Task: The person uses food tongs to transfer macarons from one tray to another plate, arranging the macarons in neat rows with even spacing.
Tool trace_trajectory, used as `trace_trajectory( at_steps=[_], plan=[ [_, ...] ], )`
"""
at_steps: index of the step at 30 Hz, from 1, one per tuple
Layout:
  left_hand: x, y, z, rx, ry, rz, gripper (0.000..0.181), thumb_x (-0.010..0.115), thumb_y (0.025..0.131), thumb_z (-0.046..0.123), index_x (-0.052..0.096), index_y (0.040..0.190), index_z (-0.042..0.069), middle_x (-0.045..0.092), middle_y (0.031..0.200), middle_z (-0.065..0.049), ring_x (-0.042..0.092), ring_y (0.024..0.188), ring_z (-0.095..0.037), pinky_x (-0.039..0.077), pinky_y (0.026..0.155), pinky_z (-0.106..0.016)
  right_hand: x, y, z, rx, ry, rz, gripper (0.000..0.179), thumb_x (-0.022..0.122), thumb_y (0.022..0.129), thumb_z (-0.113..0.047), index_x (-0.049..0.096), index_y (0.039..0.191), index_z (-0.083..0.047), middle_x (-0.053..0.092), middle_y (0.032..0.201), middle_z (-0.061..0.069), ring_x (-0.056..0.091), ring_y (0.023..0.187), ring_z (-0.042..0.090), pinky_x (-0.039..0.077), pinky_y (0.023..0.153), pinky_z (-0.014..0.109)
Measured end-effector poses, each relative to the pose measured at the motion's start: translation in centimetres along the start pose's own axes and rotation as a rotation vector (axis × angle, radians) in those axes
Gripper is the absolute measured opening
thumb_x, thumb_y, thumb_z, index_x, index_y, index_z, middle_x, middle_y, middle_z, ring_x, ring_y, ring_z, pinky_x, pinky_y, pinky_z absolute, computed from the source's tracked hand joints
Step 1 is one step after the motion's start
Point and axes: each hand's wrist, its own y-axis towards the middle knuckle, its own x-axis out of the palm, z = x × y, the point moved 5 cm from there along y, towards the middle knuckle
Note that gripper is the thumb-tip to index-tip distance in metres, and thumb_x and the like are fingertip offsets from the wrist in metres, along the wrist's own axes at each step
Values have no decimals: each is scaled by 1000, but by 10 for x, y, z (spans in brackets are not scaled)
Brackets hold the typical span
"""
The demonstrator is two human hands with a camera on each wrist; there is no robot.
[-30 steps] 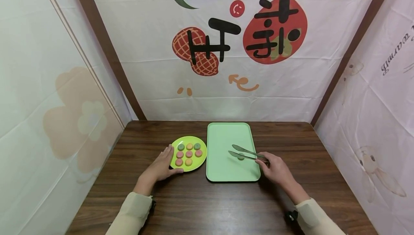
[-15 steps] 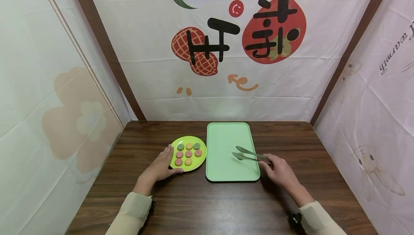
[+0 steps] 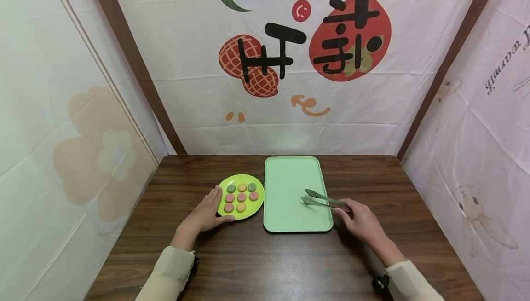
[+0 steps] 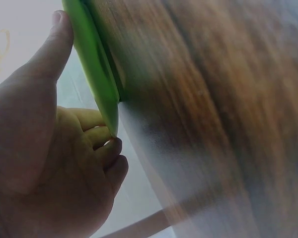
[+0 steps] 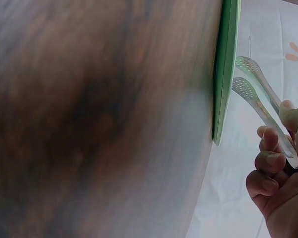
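On the wooden table a yellow-green plate [image 3: 255,204] carries several pink, green and yellow macarons [image 3: 241,197]. My left hand [image 3: 206,210] rests at the plate's left rim, thumb and fingers spread along the edge; the left wrist view shows the thumb [image 4: 59,42] lying against the rim. In my right hand [image 3: 361,220] is a pair of metal tongs [image 3: 325,202], gripped near the back end. Their tips stand apart over the right part of a pale green tray [image 3: 285,186]. In the right wrist view the perforated tips [image 5: 244,88] show nothing between them. A macaron by the tips cannot be made out now.
The tray stands just right of the plate, its long side running front to back. Behind the table [image 3: 265,264] hangs a printed white cloth [image 3: 198,107], with more cloth along the left and right sides.
The tongs and my right hand have shifted slightly right and towards me. A green macaron seen on the tray by the tips earlier is no longer distinct. My left hand has stayed put.
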Motion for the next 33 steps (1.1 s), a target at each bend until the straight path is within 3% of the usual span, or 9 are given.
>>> trace_trajectory(
  at_steps=[18,33],
  plan=[
    [-1,-2,1,7,-15,12,117,75,96,60,13,168,-9,6,177,-28,10,164,-44,15,132,-59,1,1,1,17,-13,-6,23,81,98,-13,76,118,-2,74,90,-2,65,77,8,56,65,33],
    [1,-1,-1,1,-6,21,117,75,96,61,14,168,-9,7,177,-29,11,164,-44,16,133,-58,5,4,-1,-14,5,-3,22,80,100,-16,76,117,-3,73,89,-3,62,73,4,54,62,30]
  ],
)
